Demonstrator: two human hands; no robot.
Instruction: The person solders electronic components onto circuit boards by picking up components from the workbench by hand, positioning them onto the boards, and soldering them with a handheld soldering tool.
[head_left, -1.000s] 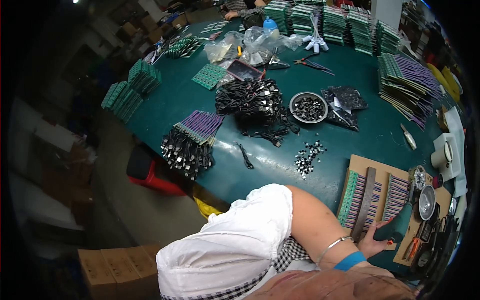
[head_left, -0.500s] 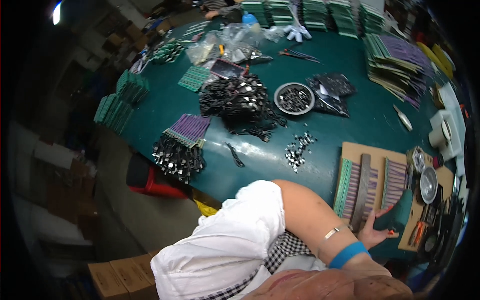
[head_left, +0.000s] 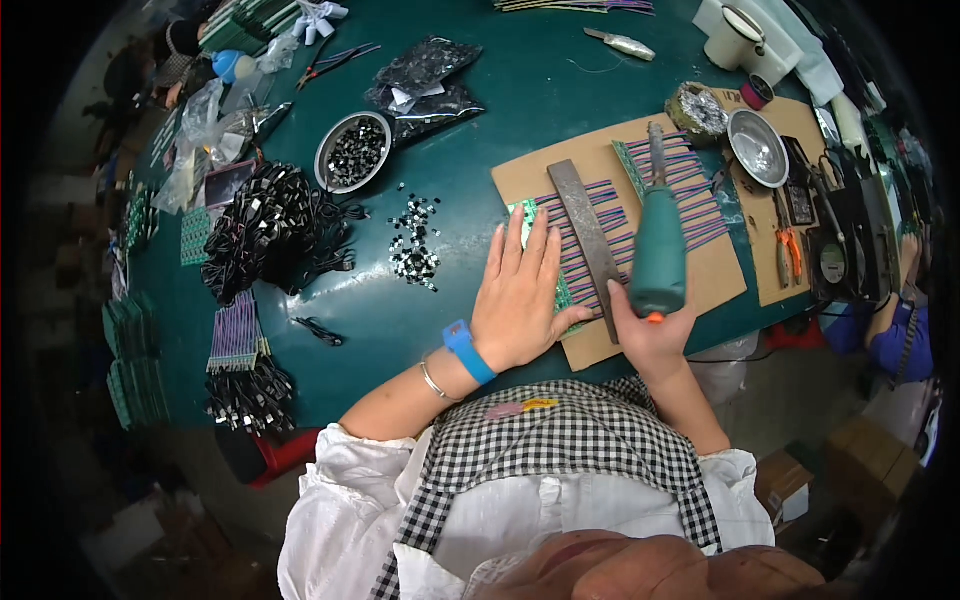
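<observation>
My left hand (head_left: 520,305) lies flat with fingers spread, on a green circuit-board strip (head_left: 567,285) that it partly covers. Purple wires run rightward from that strip under a flat grey metal bar (head_left: 585,235). In my right hand (head_left: 655,335) is a green soldering iron (head_left: 660,250), gripped by its rear end, with an orange part beside my fingers. Its metal tip points away from me, over a second circuit-board strip (head_left: 629,170) with purple wires (head_left: 700,190). Beneath both strips is a cardboard sheet (head_left: 710,275).
Left of the cardboard are loose small connectors (head_left: 413,245), a metal bowl (head_left: 322,170) of black parts, and a heap of black cables (head_left: 265,225). To the right stand a metal dish (head_left: 757,150), a tin (head_left: 697,112) and orange-handled pliers (head_left: 790,255). Another person's blue sleeve (head_left: 900,340) shows far right.
The view has swung to the right. My left hand, hidden before, now shows flat on the strip. The green soldering iron has moved from the right of the second strip to over it.
</observation>
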